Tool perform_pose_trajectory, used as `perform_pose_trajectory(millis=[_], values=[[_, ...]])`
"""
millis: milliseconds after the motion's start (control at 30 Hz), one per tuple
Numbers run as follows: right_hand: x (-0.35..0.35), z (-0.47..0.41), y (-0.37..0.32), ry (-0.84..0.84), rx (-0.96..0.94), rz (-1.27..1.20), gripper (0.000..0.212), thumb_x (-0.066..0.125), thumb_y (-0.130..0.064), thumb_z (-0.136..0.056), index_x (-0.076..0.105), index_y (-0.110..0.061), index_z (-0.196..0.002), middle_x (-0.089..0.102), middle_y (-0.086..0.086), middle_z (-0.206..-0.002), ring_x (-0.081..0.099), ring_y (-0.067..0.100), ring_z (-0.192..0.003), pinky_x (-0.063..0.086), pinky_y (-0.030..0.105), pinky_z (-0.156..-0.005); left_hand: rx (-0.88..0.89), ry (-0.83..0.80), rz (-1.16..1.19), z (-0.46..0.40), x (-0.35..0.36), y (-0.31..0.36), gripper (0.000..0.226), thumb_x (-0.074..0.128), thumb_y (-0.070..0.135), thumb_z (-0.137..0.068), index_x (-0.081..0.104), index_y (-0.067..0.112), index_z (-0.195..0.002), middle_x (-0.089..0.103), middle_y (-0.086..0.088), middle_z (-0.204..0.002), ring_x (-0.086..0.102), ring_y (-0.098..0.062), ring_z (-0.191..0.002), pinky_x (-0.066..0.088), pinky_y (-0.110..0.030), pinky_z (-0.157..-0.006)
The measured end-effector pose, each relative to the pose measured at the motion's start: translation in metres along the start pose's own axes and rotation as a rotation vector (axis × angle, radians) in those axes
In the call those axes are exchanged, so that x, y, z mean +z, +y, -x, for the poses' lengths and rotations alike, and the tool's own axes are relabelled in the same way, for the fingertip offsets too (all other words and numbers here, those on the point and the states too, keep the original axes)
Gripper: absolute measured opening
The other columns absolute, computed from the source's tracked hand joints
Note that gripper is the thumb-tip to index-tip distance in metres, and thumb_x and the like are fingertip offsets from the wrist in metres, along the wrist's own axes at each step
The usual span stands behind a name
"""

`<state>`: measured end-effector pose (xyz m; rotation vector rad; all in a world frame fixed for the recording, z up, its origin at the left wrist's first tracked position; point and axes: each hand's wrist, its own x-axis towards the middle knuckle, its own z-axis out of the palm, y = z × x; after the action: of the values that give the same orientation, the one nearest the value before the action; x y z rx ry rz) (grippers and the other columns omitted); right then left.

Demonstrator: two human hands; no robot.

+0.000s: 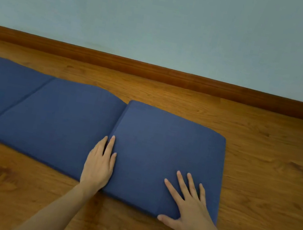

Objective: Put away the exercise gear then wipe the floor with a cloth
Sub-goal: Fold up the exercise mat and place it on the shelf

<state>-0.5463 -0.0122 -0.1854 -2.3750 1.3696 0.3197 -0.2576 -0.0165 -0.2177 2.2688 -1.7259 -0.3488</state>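
On bare wood floor (257, 174), both flat hands press the folded mat (161, 147).

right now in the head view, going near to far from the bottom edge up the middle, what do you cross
Bare wooden floor → blue folding mat with both hands flat on its doubled right end, left hand and right hand → a strip of floor behind it → wooden skirting board → pale blue-green wall.
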Motion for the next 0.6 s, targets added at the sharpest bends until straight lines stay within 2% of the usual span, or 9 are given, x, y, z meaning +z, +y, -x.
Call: perform_pose_trajectory(millis=[33,100,133,267,367,500,567,600], values=[[0.005,-0.002,0.0,0.023,0.007,0.053,0.089,0.011,-0.092,-0.063,-0.002,-0.053,-0.142,-0.015,-0.003,-0.157,-0.023,0.02,-0.141,-0.01,0.047,-0.11,0.024,0.017,0.024,-0.001,0.002,-0.002,0.063,0.016,0.045,-0.093,0.029,0.013,-0.145,0.036,-0.014,-0.147,0.042,-0.028,-0.13,0.04,-0.04,-0.101],[0.013,-0.006,0.001,-0.058,0.078,0.083,0.089,0.017,-0.089,-0.072,0.023,-0.04,-0.146,0.025,0.005,-0.155,0.011,0.027,-0.141,0.007,0.048,-0.106,0.052,0.047,0.077,-0.003,0.008,-0.008,0.065,0.01,0.049,-0.091,0.017,0.019,-0.148,0.02,-0.005,-0.155,0.03,-0.02,-0.138,0.034,-0.034,-0.106],[0.017,-0.008,0.002,-0.063,0.089,0.097,0.089,0.019,-0.087,-0.073,0.028,-0.036,-0.146,0.033,0.005,-0.151,0.019,0.029,-0.139,0.01,0.048,-0.105,0.068,0.053,0.082,-0.006,0.01,-0.01,0.065,0.009,0.049,-0.091,0.014,0.02,-0.148,0.016,-0.003,-0.156,0.026,-0.017,-0.139,0.03,-0.031,-0.108],[0.026,-0.014,0.003,-0.05,0.074,0.134,0.089,0.021,-0.086,-0.074,0.031,-0.034,-0.145,0.034,0.006,-0.151,0.023,0.031,-0.138,0.011,0.049,-0.104,0.114,0.007,-0.06,-0.017,0.017,-0.018,0.064,0.004,0.046,-0.091,0.008,0.017,-0.148,0.013,-0.004,-0.156,0.02,-0.017,-0.142,0.01,-0.033,-0.114],[0.024,-0.013,0.002,-0.08,0.087,0.129,0.089,0.023,-0.087,-0.074,0.031,-0.033,-0.145,0.034,0.008,-0.151,0.022,0.032,-0.138,0.013,0.051,-0.103,0.106,-0.035,-0.156,-0.021,0.016,-0.02,0.068,-0.001,0.047,-0.089,0.01,0.016,-0.149,0.014,-0.006,-0.156,0.02,-0.019,-0.142,0.008,-0.038,-0.116],[0.015,-0.012,0.0,-0.15,0.109,0.123,0.087,0.023,-0.086,-0.075,0.033,-0.033,-0.144,0.038,0.008,-0.148,0.023,0.032,-0.137,0.009,0.048,-0.104,0.098,-0.12,-0.17,-0.024,0.007,-0.014,0.075,-0.005,0.05,-0.084,0.009,0.016,-0.149,0.011,-0.007,-0.157,0.019,-0.02,-0.143,0.007,-0.039,-0.116],[0.006,-0.009,-0.004,-0.119,0.095,0.139,0.091,0.019,-0.087,-0.074,0.023,-0.033,-0.147,0.03,0.01,-0.152,0.013,0.031,-0.14,0.005,0.047,-0.108,0.083,-0.181,-0.153,-0.026,-0.001,-0.014,0.064,0.005,0.047,-0.093,0.005,0.016,-0.15,0.006,-0.006,-0.158,0.016,-0.019,-0.143,0.008,-0.038,-0.117],[-0.001,-0.008,-0.005,-0.127,0.075,0.135,0.095,0.013,-0.089,-0.071,0.007,-0.034,-0.148,0.012,0.01,-0.157,-0.002,0.03,-0.142,0.0,0.046,-0.112,0.075,-0.211,-0.114,-0.027,-0.006,-0.013,0.058,0.013,0.041,-0.098,0.003,0.017,-0.15,0.004,-0.006,-0.158,0.016,-0.018,-0.143,0.008,-0.037,-0.117]])
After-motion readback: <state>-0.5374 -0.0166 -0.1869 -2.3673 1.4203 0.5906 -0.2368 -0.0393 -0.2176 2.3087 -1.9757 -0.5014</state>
